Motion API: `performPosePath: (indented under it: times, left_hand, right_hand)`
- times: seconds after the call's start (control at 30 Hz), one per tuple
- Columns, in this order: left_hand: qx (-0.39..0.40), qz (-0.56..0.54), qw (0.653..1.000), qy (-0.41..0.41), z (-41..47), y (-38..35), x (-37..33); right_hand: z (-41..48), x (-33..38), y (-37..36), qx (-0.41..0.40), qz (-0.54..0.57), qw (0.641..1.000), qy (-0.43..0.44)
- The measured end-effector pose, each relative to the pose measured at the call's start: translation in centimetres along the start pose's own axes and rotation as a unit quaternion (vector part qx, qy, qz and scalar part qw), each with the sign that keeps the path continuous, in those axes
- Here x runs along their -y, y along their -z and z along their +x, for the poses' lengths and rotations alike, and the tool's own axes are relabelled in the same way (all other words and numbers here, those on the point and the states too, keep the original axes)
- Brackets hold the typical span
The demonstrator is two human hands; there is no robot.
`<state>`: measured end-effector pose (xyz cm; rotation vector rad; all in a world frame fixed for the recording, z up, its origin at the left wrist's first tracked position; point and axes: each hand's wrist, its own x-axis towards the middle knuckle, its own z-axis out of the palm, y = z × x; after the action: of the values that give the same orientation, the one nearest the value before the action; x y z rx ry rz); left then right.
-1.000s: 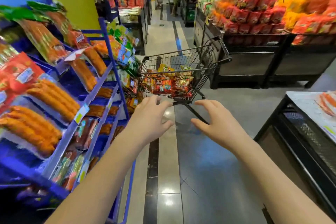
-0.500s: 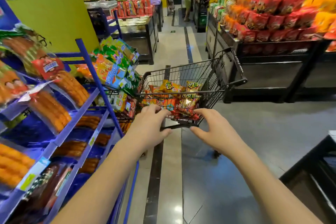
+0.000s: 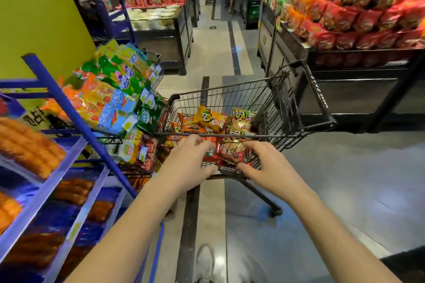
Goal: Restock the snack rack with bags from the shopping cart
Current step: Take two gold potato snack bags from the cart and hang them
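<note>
Snack bags [image 3: 212,119] lie piled in the shopping cart [image 3: 271,136], directly ahead of both hands. Left hand [image 3: 189,159] and right hand [image 3: 266,163] flank a red bag [image 3: 220,156] equally, fingers [image 3: 199,143] spread, gripping nothing.

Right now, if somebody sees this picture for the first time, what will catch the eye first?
First the two bare arms stretched forward in the middle, left hand and right hand open at the near side of the black wire shopping cart, which holds yellow and red snack bags. Next, the pile of red bags at upper right, and the green and orange bags on the rack at left.
</note>
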<state>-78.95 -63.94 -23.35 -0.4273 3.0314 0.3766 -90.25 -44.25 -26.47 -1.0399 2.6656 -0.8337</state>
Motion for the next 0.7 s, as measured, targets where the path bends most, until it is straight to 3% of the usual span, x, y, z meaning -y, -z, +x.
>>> performPosePath:
  times: [0.4,0.7]
  left_hand:
    - [0.065,-0.046,0.996,-0.03,21.9,-0.2,10.1]
    - [0.126,-0.054,0.99,-0.036,31.9,-2.3,10.9]
  right_hand:
    - [21.1,-4.4,-3.9,0.031,-0.001,0.995,-0.091]
    - [29.2,-10.4,-4.7,0.057,0.015,0.986,-0.154]
